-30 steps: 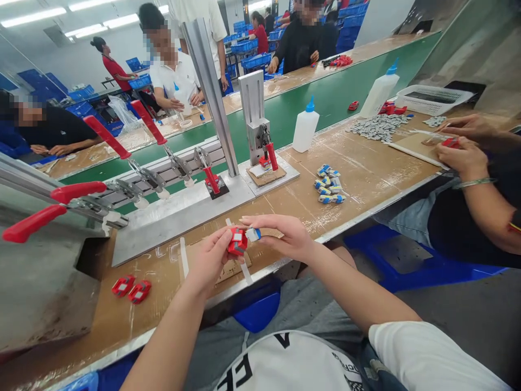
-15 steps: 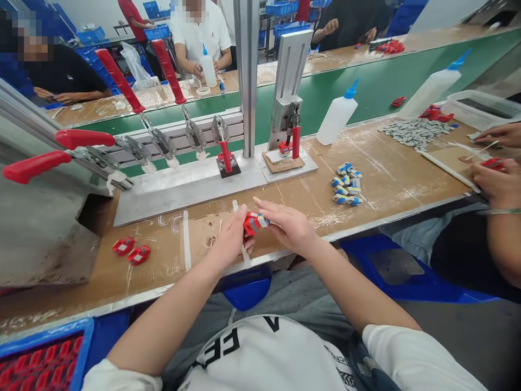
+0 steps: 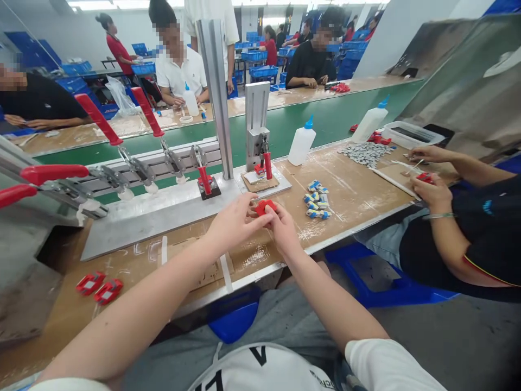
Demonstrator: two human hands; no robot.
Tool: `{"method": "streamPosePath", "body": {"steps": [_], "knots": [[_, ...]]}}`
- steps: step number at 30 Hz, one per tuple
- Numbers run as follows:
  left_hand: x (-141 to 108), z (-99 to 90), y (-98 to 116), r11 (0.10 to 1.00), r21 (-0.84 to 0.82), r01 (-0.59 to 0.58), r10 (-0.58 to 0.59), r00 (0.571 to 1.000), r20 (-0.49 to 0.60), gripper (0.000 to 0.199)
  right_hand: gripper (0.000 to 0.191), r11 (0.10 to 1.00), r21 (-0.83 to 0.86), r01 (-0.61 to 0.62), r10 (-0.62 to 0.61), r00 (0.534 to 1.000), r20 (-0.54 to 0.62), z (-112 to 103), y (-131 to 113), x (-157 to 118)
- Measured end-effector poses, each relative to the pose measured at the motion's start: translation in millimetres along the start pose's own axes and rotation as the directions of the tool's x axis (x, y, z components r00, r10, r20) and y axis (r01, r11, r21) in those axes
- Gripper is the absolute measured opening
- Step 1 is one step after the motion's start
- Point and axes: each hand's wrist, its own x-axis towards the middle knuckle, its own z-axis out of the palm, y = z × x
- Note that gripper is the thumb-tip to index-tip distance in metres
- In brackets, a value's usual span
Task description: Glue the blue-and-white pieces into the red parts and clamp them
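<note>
Above the near edge of the bench, my left hand (image 3: 238,217) and my right hand (image 3: 283,225) meet around a small red part (image 3: 265,206). Fingers of both hands are closed on it and hide much of it. Behind my hands a clamp with a red handle (image 3: 267,165) stands over a board on a metal plate. Right of my hands lies a group of blue, white and yellow parts (image 3: 317,200). Two red parts with grey centres (image 3: 100,288) rest on the bench at the left.
A row of red-handled toggle clamps (image 3: 138,163) stands at the left on a metal base (image 3: 134,225). White glue bottles (image 3: 302,145) and a pile of grey pieces (image 3: 366,155) are farther right. A co-worker's hands (image 3: 433,190) work at the right; others sit across the green divider.
My view has tilted up and turned right. My hands have turned the red part, and its blue and white piece no longer shows. Both hands now grip the part.
</note>
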Motion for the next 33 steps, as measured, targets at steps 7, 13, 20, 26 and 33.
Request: {"method": "streamPosePath", "body": {"steps": [7, 13, 20, 26, 33], "knots": [[34, 9.0, -9, 0.972, 0.214, -0.101, 0.106, 0.994, -0.009, 0.032, 0.06, 0.957, 0.187, -0.221, 0.215, 0.975, 0.05, -8, 5, 28], [59, 14.2, -27, 0.954, -0.3, 0.004, -0.029, 0.996, -0.079, 0.038, 0.057, 0.948, -0.319, -0.014, 0.02, 1.0, 0.015, -33, -2, 69], [92, 9.6, -49, 0.665, -0.704, 0.247, -0.422, 0.903, -0.081, 0.056, 0.055, 0.912, -0.385, 0.141, -0.148, 0.989, 0.013, -39, -25, 145], [111, 5.7, -62, 0.616, -0.734, 0.286, -0.52, 0.848, -0.105, 0.051, 0.05, 0.89, 0.351, 0.292, -0.336, 0.939, 0.07, -36, -51, 168], [133, 11.0, -72, 0.67, -0.696, 0.258, -0.505, 0.845, -0.174, 0.047, 0.026, 0.942, -0.195, 0.272, -0.265, 0.962, 0.059, -43, 1, 204]]}}
